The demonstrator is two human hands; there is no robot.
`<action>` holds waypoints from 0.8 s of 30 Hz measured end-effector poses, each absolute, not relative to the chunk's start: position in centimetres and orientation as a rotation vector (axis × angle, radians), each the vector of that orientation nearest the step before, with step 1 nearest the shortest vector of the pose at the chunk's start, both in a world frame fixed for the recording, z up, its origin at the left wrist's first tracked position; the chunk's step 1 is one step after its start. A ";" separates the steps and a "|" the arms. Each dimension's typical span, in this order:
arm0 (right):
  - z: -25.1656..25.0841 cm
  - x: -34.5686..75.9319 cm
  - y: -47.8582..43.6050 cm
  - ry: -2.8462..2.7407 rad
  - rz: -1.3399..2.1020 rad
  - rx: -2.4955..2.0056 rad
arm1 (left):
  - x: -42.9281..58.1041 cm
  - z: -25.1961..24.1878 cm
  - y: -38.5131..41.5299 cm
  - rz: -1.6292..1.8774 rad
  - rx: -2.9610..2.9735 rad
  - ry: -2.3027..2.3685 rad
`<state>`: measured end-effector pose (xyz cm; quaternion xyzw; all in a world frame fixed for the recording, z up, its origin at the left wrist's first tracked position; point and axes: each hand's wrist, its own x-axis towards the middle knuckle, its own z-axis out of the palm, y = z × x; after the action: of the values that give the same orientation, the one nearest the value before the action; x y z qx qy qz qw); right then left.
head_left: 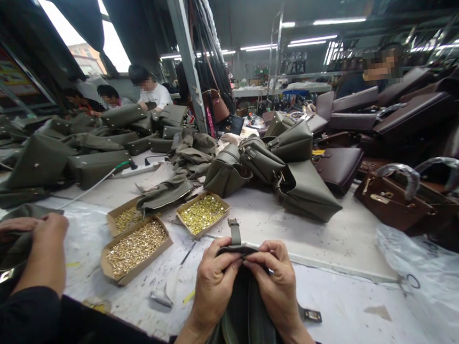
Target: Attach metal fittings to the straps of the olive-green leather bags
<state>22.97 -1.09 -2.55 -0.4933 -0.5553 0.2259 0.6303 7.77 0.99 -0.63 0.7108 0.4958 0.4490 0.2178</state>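
Note:
Both my hands pinch the upper edge of an olive-green handbag (248, 320) at the front of the table. My left hand (215, 280) is closed on the left part of the edge, thumb and fingers pressed together. Close beside it, my right hand (277, 280) grips the edge from the right. Between the thumbs a small dark spot shows, too small to name. A short strap (235, 233) with a metal buckle sticks up beyond the fingers. Another buckled strap (311, 315) pokes out beside my right wrist. The bag's lower part runs out of view.
Cardboard trays of gold-coloured metal pieces (138, 249) and yellowish pieces (203, 214) stand ahead to the left. Green bags (307, 186) are piled beyond, brown handbags (396, 200) at right. A co-worker's hands (46, 236) handle green material at left. Clear plastic (443, 276) lies right.

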 end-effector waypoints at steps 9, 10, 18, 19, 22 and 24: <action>-2.5 22.9 -1.1 -1.238 0.494 -1.155 | 7.5 -0.2 0.8 1.169 2.075 1.326; -2.6 22.9 -1.2 -1.247 0.487 -1.162 | 7.4 -0.1 0.8 1.151 2.088 1.304; -2.0 23.8 -0.7 -1.416 0.605 -1.074 | 6.0 1.3 0.8 1.229 1.957 1.181; -1.8 23.9 -0.6 -1.426 0.655 -1.032 | 5.9 1.3 0.8 1.243 1.935 1.188; -1.4 24.3 -0.3 -1.434 0.777 -0.952 | 5.8 1.3 1.0 1.238 1.875 1.252; -1.1 24.3 -0.1 -1.417 0.807 -0.940 | 5.9 1.7 1.4 1.194 1.808 1.308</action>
<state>24.33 -0.14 -1.11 -0.4037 -0.6084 0.3465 0.5889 5.85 1.40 1.69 0.6814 0.4929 0.4500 0.3004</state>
